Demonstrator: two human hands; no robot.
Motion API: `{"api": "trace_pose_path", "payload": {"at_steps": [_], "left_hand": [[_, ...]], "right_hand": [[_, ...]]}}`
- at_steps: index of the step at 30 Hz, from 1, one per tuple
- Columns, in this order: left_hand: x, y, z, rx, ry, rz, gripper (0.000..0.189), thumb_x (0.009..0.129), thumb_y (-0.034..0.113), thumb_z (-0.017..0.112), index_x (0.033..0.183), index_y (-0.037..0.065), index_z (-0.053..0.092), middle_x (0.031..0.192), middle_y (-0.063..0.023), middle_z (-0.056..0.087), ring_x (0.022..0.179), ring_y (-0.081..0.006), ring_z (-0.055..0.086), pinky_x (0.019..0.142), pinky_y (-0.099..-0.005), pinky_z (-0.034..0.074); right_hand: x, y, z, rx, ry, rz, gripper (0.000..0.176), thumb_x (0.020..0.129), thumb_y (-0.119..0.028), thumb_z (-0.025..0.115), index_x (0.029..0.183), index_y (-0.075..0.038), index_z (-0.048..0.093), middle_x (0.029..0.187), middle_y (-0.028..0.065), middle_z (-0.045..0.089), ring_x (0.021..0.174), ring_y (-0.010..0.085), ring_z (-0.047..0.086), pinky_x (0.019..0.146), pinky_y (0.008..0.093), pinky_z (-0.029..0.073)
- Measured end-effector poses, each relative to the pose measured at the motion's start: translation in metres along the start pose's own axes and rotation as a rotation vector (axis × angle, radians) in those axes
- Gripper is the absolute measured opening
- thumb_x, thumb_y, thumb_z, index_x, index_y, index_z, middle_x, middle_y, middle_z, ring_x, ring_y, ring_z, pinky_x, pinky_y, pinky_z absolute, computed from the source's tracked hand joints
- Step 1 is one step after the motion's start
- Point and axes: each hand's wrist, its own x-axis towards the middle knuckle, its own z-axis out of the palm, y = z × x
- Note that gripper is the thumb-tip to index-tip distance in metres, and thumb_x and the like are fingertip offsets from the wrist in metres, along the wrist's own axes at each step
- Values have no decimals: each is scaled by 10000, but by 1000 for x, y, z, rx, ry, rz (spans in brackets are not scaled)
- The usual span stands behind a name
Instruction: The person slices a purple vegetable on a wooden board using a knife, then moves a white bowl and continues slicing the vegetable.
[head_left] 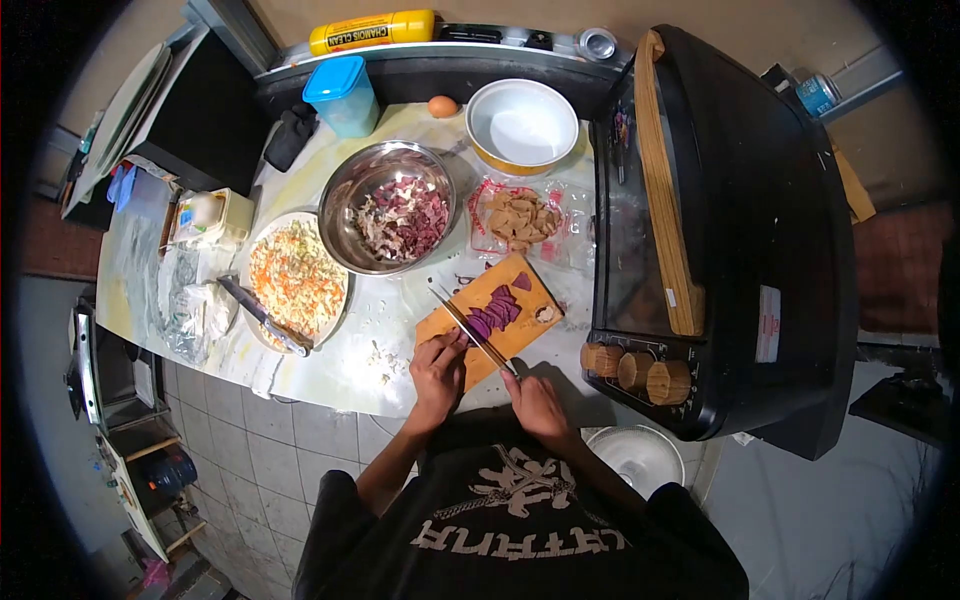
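Note:
My right hand (538, 402) grips the handle of a kitchen knife (470, 328), whose blade slants up and left across a wooden cutting board (478, 372). Beside the blade, my left hand (437, 370) has its fingers curled on a piece of red onion, mostly hidden under the fingertips. Purple red onion slices (497, 308) lie fanned out on the board, on the far side of the knife. A small pale onion end (545, 315) rests near the board's right edge.
Behind the board stand a steel bowl (335, 225) of chopped meat, a bag of brown slices (522, 218) and a white bowl (522, 122). A plate of shredded vegetables (295, 275) with another knife (265, 316) is at left. A black oven (770, 220) bounds the right.

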Motion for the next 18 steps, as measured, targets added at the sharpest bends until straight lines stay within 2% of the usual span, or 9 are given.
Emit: {"api": "trace_pose_path", "payload": {"at_steps": [7, 9, 12, 15, 18], "left_hand": [[2, 2, -4, -39, -23, -29, 226, 656, -47, 674, 865, 41, 672, 890, -88, 644, 781, -249, 610, 684, -322, 475], [4, 4, -6, -55, -36, -44, 229, 660, -47, 672, 873, 38, 670, 895, -89, 644, 787, -252, 611, 691, -323, 480], [6, 4, -8, -78, -50, -74, 234, 672, -42, 670, 893, 32, 667, 908, -97, 642, 800, -258, 612, 704, -324, 487], [8, 5, -9, -112, -68, -100, 228, 684, -35, 672, 903, 29, 665, 914, -104, 640, 807, -261, 613, 702, -322, 491], [9, 7, -9, -114, -62, -98, 216, 696, -26, 674, 905, 23, 661, 913, -105, 641, 809, -261, 614, 697, -316, 492]], "right_hand": [[0, -6, -11, -12, 41, -28, 643, 916, -455, 375, 694, 109, 591, 712, 338, 540, 738, 502, 536, 693, 534, 421], [2, -9, -16, -6, 13, -23, 571, 922, -379, 404, 665, 107, 556, 701, 326, 531, 741, 485, 528, 686, 530, 404], [2, -11, -21, 71, -28, -27, 568, 926, -373, 403, 660, 110, 537, 667, 328, 507, 727, 487, 524, 642, 517, 403], [4, -3, -17, 87, -3, -62, 656, 926, -448, 351, 669, 124, 545, 680, 332, 519, 732, 488, 539, 624, 512, 415], [0, -3, -20, 120, 17, -86, 656, 926, -452, 349, 668, 120, 543, 673, 334, 512, 734, 490, 534, 617, 508, 413]]}}
